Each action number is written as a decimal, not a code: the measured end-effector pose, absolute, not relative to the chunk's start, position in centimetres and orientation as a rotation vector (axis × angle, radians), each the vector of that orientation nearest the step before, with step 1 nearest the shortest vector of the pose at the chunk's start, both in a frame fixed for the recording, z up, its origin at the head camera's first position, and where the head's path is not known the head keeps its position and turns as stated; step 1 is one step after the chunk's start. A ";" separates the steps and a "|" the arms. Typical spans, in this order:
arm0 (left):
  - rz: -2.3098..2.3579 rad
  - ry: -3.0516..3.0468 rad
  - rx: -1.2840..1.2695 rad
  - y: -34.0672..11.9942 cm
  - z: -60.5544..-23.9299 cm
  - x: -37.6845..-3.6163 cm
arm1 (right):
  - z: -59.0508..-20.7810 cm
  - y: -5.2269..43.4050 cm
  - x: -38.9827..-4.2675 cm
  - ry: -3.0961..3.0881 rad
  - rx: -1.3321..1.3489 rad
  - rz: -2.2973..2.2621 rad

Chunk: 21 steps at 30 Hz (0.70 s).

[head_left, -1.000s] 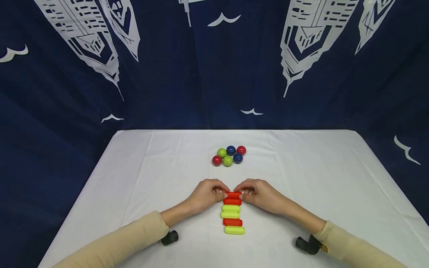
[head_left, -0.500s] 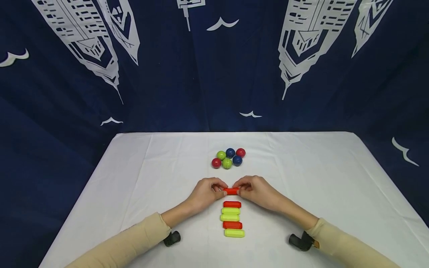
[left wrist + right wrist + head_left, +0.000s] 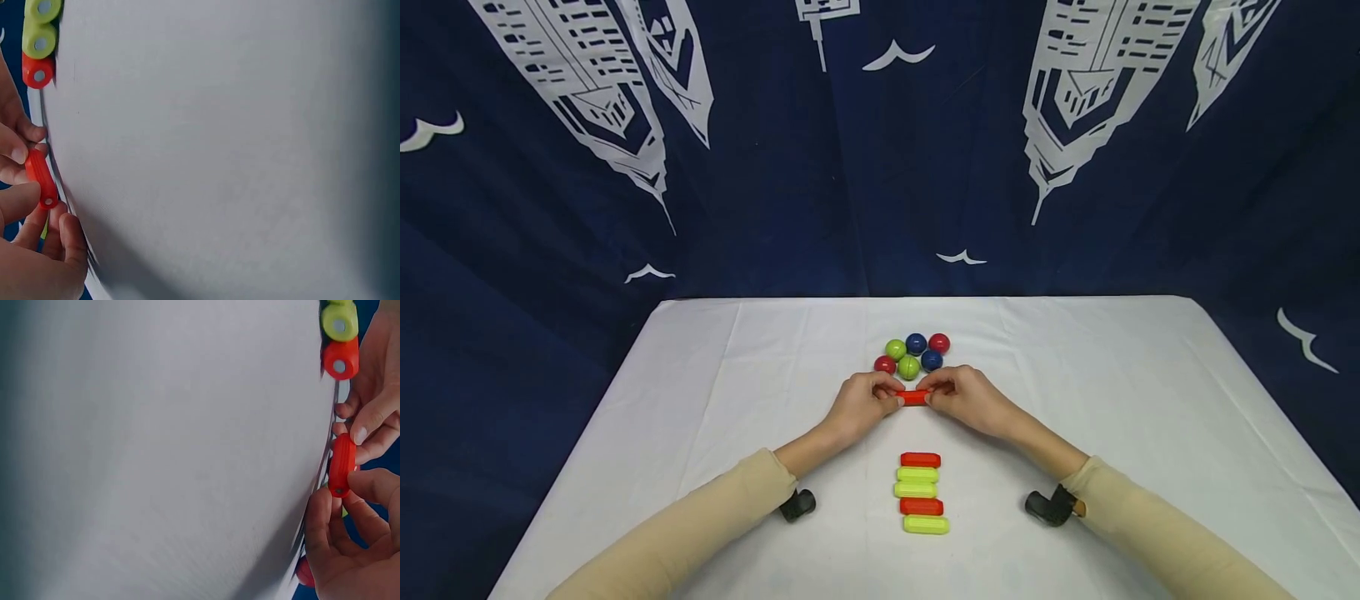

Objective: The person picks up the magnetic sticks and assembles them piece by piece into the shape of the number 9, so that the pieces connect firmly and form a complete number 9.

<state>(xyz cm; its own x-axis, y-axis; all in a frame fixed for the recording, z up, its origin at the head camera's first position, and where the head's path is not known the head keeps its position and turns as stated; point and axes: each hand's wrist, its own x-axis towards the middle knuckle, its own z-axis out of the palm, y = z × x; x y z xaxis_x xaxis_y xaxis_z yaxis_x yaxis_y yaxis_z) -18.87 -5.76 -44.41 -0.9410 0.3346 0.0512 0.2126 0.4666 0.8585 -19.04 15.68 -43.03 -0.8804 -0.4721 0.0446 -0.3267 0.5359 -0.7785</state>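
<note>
Between both hands is a short red magnetic building stick [image 3: 913,398], lying crosswise in the head view. My left hand [image 3: 861,406] pinches its left end between thumb and fingers, and my right hand [image 3: 967,402] pinches its right end. Both wrist views show thumbs on one side of the red stick [image 3: 41,177], with a small round metal dot at its end. Just beyond the fingers lie several glossy balls: a red ball [image 3: 884,364], a green ball [image 3: 909,367] and a blue ball [image 3: 932,360] are the nearest.
Closer to me, several magnetic sticks lie in a column: a red stick [image 3: 921,460] at the far end, yellow-green ones [image 3: 917,474], and another yellow-green stick [image 3: 927,525] at the near end. They lie on a white-covered table [image 3: 737,367] before a dark blue curtain [image 3: 820,208].
Both hands have lifted the red stick off the far end of the column and moved it away from me, toward the balls. The other sticks and the balls have stayed in place.
</note>
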 end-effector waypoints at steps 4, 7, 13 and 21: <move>1.465 2.577 0.454 -5.7 -44.4 -19.1 | -43.3 15.6 -19.4 2.596 -0.653 -1.258; 1.433 2.600 0.476 -5.7 -44.5 -19.2 | -43.4 15.5 -19.4 2.594 -0.635 -1.258; 1.416 2.612 0.500 -5.8 -44.6 -19.4 | -43.6 15.7 -19.4 2.580 -0.631 -1.279; 1.429 2.596 0.501 -5.8 -44.8 -19.5 | -43.1 17.4 -19.3 2.644 -0.512 -1.398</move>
